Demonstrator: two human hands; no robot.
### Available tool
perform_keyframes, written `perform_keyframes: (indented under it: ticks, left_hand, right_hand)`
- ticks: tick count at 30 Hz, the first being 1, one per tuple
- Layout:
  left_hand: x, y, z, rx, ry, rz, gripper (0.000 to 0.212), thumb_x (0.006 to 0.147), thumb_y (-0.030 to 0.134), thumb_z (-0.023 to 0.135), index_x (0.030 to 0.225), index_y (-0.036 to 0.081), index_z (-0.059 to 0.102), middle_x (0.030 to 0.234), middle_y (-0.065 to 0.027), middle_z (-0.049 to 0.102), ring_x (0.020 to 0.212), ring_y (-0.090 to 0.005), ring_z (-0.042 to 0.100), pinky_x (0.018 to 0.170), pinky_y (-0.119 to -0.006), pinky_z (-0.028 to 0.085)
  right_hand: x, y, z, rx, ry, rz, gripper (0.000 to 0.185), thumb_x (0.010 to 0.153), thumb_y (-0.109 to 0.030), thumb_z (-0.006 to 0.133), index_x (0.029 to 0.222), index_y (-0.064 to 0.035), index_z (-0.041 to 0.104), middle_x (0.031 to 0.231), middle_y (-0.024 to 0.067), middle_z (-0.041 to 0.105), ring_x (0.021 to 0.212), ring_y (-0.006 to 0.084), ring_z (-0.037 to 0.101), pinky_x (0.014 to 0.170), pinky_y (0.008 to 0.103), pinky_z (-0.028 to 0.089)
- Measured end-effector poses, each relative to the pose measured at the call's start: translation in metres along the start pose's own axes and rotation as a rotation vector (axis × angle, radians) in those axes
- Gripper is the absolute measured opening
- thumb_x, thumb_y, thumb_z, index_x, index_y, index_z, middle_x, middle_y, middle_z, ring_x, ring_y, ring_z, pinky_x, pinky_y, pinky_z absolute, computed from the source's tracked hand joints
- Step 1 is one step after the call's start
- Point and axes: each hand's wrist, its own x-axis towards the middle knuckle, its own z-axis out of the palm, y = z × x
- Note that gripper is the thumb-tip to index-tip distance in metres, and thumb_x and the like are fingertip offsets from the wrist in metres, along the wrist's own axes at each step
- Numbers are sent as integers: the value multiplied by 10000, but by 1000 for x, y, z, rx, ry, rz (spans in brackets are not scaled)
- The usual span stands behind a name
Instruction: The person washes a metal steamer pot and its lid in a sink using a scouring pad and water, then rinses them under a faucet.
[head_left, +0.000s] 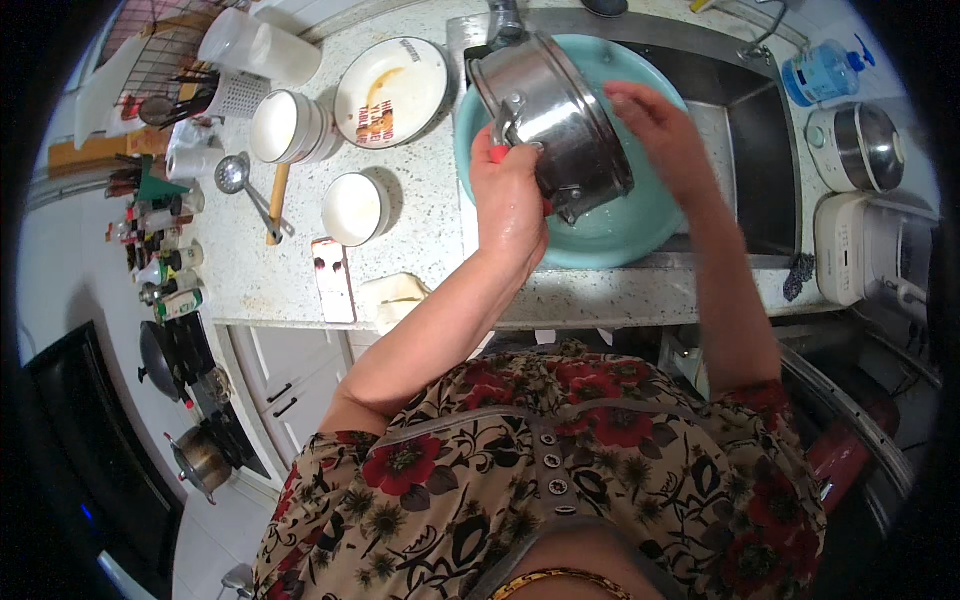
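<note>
My left hand (510, 199) grips a stainless steel pot (566, 105) by a side handle with red parts. The pot is tilted on its side above a light green plastic basin (622, 244), which sits in the sink. Its inside is hidden from me. My right hand (660, 135), blurred, is just right of the pot over the basin, fingers apart and nothing visible in them. Water shows in the basin. Skin on my left hand looks wet.
Left on the speckled counter (247, 277) are a stained plate (420, 82), stacked bowls (274, 127), a single bowl (352, 210), a skimmer (234, 174), a phone (334, 281) and a folded cloth (394, 296). A faucet (505, 26) stands behind the pot. Blue soap bottle (821, 73) at right.
</note>
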Motion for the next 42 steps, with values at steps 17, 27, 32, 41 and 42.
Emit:
perform_keyframes:
  ticks: [17, 27, 32, 41, 42]
  left_hand:
    - [1, 13, -19, -22, 118, -34, 223, 782, 30, 517, 1005, 47, 506, 656, 7, 453, 392, -71, 350, 339, -210, 282]
    - [-2, 12, -13, 10, 160, -30, 53, 774, 36, 528, 817, 48, 500, 638, -16, 488, 496, -107, 434, 453, -232, 349]
    - [-5, 15, -27, -44, 157, -47, 264, 777, 4, 472, 1040, 21, 490, 742, -22, 516, 520, -79, 453, 381, -209, 325]
    - [-1, 11, -9, 72, 40, -66, 379, 767, 19, 472, 1145, 11, 444, 776, -29, 525, 549, -74, 447, 379, -206, 328]
    - [-3, 7, -12, 98, 36, -48, 382, 767, 19, 470, 1148, 14, 445, 776, -28, 524, 549, -73, 446, 373, -206, 325]
  right_hand:
    - [-58, 119, -7, -208, -57, -34, 471, 878, -25, 464, 1340, -81, 392, 1347, 146, 432, 1178, 244, 481, 1002, 347, 363]
    - [57, 261, 15, 872, 410, 516, 353, 909, -218, 515, 1204, -24, 508, 1156, 120, 575, 1045, 227, 562, 919, 350, 431]
    - [33, 77, 5, 691, -93, 223, 342, 883, -192, 571, 1165, -1, 533, 1191, 101, 556, 1079, 215, 540, 966, 345, 394]
    - [-14, -2, 43, -150, 67, -420, 629, 798, -211, 647, 1336, -53, 361, 1277, 182, 472, 1089, 360, 521, 931, 387, 407]
    - [-8, -5, 47, -205, 89, -415, 617, 801, -229, 644, 1325, -41, 376, 1262, 181, 488, 1084, 349, 530, 916, 382, 416]
